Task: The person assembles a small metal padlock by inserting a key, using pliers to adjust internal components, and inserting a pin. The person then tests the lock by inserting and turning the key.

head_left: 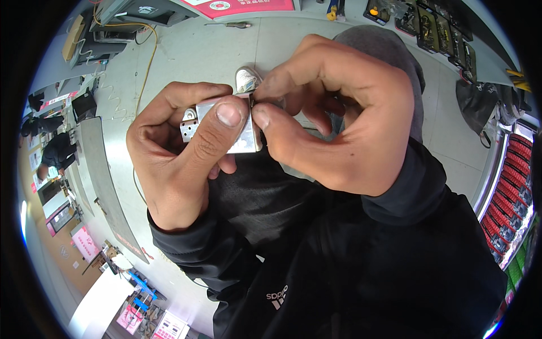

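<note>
L grip [179, 161] on lighter [246, 141]; wht jkt logo [276, 298]

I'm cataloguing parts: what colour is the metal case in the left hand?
Shiny silver; the metal case shows best in the head view.

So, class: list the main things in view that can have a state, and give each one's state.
Lighter insert: sideways, perforated end left
Left hand: closed around the insert
Right hand: curled, at the insert's right end; grip unclear
Screwdriver: lying flat
Yellow cord: slack, curving
Shoe: partly hidden
</note>
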Demonstrator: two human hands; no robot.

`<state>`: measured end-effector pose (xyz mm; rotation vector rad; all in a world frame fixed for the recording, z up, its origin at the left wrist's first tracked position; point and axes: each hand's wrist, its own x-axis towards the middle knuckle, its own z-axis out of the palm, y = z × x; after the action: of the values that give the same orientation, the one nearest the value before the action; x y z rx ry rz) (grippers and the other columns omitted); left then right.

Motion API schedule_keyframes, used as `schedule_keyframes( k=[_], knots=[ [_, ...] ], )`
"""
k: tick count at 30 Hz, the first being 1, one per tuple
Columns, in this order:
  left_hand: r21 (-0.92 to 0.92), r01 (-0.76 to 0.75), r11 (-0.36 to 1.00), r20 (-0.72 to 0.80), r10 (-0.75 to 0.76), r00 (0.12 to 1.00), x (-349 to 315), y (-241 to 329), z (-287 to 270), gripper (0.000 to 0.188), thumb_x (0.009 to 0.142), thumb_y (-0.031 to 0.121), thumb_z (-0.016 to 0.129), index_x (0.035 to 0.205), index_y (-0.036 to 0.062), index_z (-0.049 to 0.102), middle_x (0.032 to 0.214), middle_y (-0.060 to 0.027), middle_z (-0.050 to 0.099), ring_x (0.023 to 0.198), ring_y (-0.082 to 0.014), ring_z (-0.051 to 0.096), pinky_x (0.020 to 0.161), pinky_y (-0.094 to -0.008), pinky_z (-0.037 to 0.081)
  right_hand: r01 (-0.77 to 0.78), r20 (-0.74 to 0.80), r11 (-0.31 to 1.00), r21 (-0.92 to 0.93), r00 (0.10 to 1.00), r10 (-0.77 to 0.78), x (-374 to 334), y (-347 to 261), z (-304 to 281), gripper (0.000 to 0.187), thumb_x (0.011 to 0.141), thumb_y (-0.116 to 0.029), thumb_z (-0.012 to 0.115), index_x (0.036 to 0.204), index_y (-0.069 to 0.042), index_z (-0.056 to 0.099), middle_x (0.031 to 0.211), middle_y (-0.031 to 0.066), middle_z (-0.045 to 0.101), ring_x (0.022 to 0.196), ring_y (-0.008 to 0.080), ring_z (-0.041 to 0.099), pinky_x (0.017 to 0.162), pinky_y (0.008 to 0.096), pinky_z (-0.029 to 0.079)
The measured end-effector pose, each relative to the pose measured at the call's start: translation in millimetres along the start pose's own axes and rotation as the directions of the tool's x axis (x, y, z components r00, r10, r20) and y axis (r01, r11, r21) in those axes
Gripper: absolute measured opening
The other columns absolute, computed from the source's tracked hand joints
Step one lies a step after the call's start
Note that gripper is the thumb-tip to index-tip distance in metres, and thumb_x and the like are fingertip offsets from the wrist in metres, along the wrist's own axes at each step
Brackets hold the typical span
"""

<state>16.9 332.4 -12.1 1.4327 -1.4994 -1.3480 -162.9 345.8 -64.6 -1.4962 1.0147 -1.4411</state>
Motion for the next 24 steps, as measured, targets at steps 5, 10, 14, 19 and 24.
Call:
schedule_keyframes(
  k=[5, 10, 14, 19, 24],
  knots=[
    [0.040, -0.001, 0.999, -0.014, 0.002, 1.000, -1.2, -1.1, -0.3, 0.030, 0.093, 0.025, 0.070, 0.105, -0.0023, 0.063, 0.078, -0.0039, 0.062, 0.050, -0.0047, 0.047, 0.044, -0.0184, 0.030, -0.002, 0.016, 1.000, -0.020, 1.000, 0.002, 0.8, 0.0, 1.0, 0.016, 0.074, 0.007, 0.073, 0.087, -0.002, 0.068, 0.070, -0.0017, 0.057, 0.052, 0.0002, 0.043, 0.047, 0.0188, 0.030],
    [-0.041, 0.015, 0.999, -0.030, -0.017, 0.999, 0.0, -2.2, -2.3, 0.029, 0.087, 0.020, 0.076, 0.101, -0.0039, 0.066, 0.078, -0.0067, 0.068, 0.050, -0.0058, 0.052, 0.044, -0.0179, 0.035, 0.037, 0.010, 0.999, 0.004, 0.999, -0.037, 1.9, 3.4, 2.6, 0.017, 0.074, 0.007, 0.073, 0.087, -0.002, 0.068, 0.070, -0.0020, 0.055, 0.053, 0.0003, 0.041, 0.047, 0.0190, 0.029],
    [-0.076, 0.004, 0.997, -0.047, -0.007, 0.999, -0.7, -3.2, -3.7, 0.029, 0.084, 0.017, 0.079, 0.099, -0.0048, 0.067, 0.078, -0.0082, 0.071, 0.050, -0.0065, 0.054, 0.043, -0.0180, 0.037, 0.048, 0.009, 0.998, 0.039, 0.999, -0.049, 1.5, 4.0, 3.2, 0.017, 0.074, 0.007, 0.073, 0.088, -0.002, 0.068, 0.070, -0.0015, 0.055, 0.053, 0.0002, 0.041, 0.047, 0.0187, 0.029],
    [-0.113, -0.003, 0.994, -0.056, -0.003, 0.998, 0.2, -4.3, -1.6, 0.030, 0.084, 0.017, 0.080, 0.099, -0.0047, 0.067, 0.079, -0.0085, 0.071, 0.050, -0.0065, 0.054, 0.043, -0.0180, 0.037, 0.012, 0.030, 1.000, 0.028, 0.999, -0.013, -0.4, 4.0, -1.5, 0.014, 0.077, 0.006, 0.072, 0.088, -0.001, 0.068, 0.072, -0.0006, 0.059, 0.053, 0.0000, 0.043, 0.047, 0.0185, 0.029],
    [-0.055, -0.007, 0.998, -0.034, 0.006, 0.999, -1.6, -2.7, -3.0, 0.029, 0.087, 0.018, 0.077, 0.101, -0.0042, 0.066, 0.080, -0.0074, 0.068, 0.052, -0.0058, 0.053, 0.045, -0.0181, 0.037, 0.044, 0.033, 0.999, -0.026, 0.999, -0.043, 0.2, 3.5, 0.2, 0.014, 0.076, 0.006, 0.072, 0.087, -0.001, 0.067, 0.073, -0.0002, 0.059, 0.052, 0.0005, 0.044, 0.047, 0.0186, 0.029]
  ],
)
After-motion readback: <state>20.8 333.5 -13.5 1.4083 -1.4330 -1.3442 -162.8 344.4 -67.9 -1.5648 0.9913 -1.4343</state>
